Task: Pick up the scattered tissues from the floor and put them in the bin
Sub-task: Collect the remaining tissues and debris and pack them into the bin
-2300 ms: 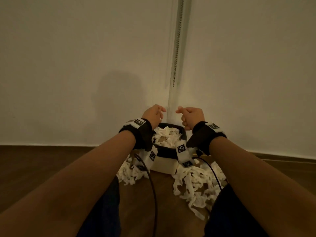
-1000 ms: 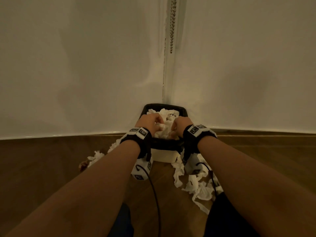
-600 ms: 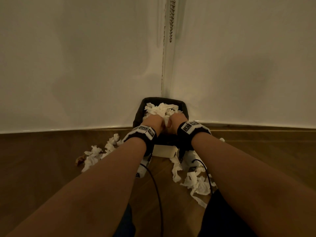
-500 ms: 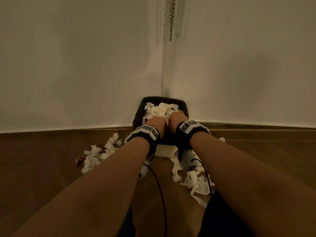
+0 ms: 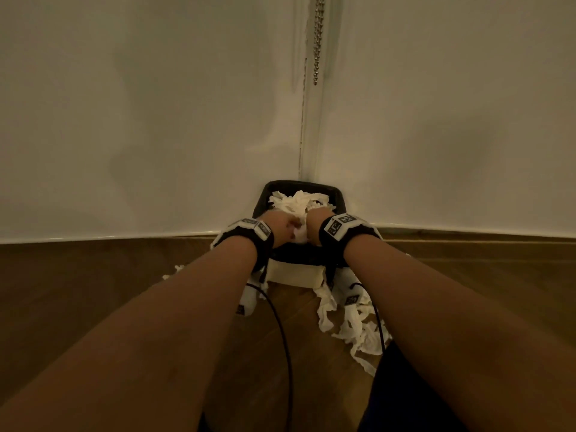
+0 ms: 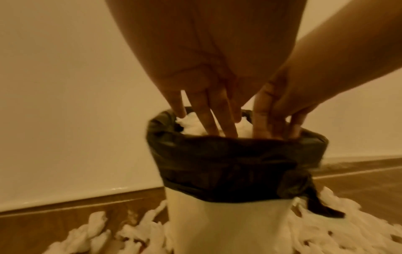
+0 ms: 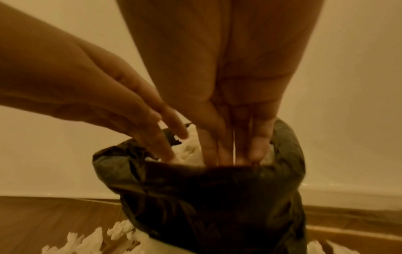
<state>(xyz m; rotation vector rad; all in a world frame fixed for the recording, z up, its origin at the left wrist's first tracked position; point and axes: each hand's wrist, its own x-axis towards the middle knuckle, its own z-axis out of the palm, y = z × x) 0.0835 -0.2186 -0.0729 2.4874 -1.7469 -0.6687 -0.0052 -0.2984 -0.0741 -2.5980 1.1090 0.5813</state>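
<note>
A white bin [image 5: 294,275] [image 6: 230,226] lined with a black bag [image 6: 234,163] [image 7: 217,197] stands in the wall corner, heaped with white tissues [image 5: 297,201] [image 6: 193,125] [image 7: 189,151]. My left hand [image 5: 282,227] [image 6: 206,120] [image 7: 152,134] and right hand [image 5: 314,224] [image 7: 234,151] [image 6: 276,123] reach down into the bin side by side. Both have straight fingers pressing on the tissues inside. More tissues [image 5: 358,328] [image 6: 113,235] [image 7: 87,240] lie scattered on the floor around the bin's base.
White walls meet in a corner right behind the bin, with a bead chain [image 5: 318,42] hanging there. The brown wooden floor [image 5: 93,291] stretches left and right. A black cable [image 5: 285,344] runs down from my left wrist band.
My hands came down from above the bin and went into it. They now press the heap of tissues, which sits lower in the bag than a second ago.
</note>
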